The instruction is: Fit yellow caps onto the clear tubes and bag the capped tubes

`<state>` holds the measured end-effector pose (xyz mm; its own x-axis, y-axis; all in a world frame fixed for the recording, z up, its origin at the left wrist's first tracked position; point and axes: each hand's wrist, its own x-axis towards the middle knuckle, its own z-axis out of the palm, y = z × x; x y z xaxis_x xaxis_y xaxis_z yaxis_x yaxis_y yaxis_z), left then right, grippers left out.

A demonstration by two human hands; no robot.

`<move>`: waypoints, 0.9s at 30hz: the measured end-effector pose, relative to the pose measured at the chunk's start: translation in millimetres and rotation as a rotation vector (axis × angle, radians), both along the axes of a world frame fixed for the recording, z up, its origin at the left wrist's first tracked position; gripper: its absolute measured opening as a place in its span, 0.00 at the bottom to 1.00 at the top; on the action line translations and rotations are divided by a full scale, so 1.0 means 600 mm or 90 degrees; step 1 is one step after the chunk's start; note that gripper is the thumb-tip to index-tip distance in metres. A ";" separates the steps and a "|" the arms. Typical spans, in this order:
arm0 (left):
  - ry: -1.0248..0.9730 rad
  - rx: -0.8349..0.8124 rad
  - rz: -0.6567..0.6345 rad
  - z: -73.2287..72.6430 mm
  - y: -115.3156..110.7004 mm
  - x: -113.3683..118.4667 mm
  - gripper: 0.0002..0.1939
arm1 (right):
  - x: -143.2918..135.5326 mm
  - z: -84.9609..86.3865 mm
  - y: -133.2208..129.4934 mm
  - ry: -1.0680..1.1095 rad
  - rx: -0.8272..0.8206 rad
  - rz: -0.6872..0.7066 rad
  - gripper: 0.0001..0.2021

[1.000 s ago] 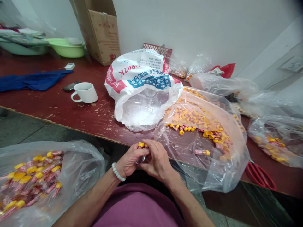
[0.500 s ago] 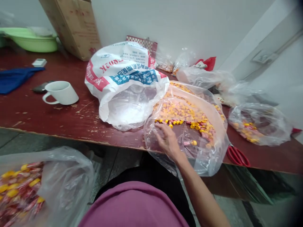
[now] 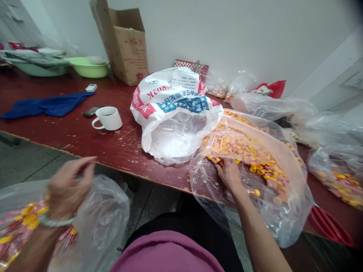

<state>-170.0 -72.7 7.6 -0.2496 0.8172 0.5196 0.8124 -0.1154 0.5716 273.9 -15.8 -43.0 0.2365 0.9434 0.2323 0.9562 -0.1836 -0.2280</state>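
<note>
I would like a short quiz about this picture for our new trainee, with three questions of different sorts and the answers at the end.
1. Multiple choice: What is the right hand nearest to?
a) the scissors
b) the yellow-capped tubes
c) the cardboard box

2. True or false: The left hand has a pale bracelet on its wrist.

3. Fill in the colour: The white mug stands on a dark ____ table.

Key: 1. b; 2. true; 3. red
</note>
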 end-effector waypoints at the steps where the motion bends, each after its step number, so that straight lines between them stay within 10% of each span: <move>1: 0.048 0.037 -0.079 -0.003 0.027 0.034 0.09 | 0.000 -0.002 -0.001 -0.003 -0.007 0.000 0.14; 4: 0.145 -0.019 -0.289 -0.005 0.126 0.143 0.13 | 0.002 -0.006 -0.005 -0.012 -0.017 0.004 0.14; 12: 0.211 -0.191 -0.276 -0.030 0.323 0.268 0.12 | 0.020 0.004 -0.031 0.005 0.015 0.015 0.11; 15: 0.192 -0.187 -0.302 -0.023 0.299 0.265 0.15 | 0.000 0.029 -0.056 0.127 0.085 0.022 0.14; 20: 0.004 -0.217 -0.509 0.006 0.156 0.262 0.16 | -0.094 0.080 -0.090 0.533 0.184 0.185 0.13; 27: -0.264 -0.354 -0.643 0.006 0.027 0.290 0.15 | -0.161 0.093 -0.104 0.461 0.155 0.377 0.08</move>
<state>4.1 -56.7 10.9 0.5613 0.8247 0.0697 0.2444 -0.2456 0.9381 177.3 -77.9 12.5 -0.0992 0.9012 0.4219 0.4909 0.4131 -0.7670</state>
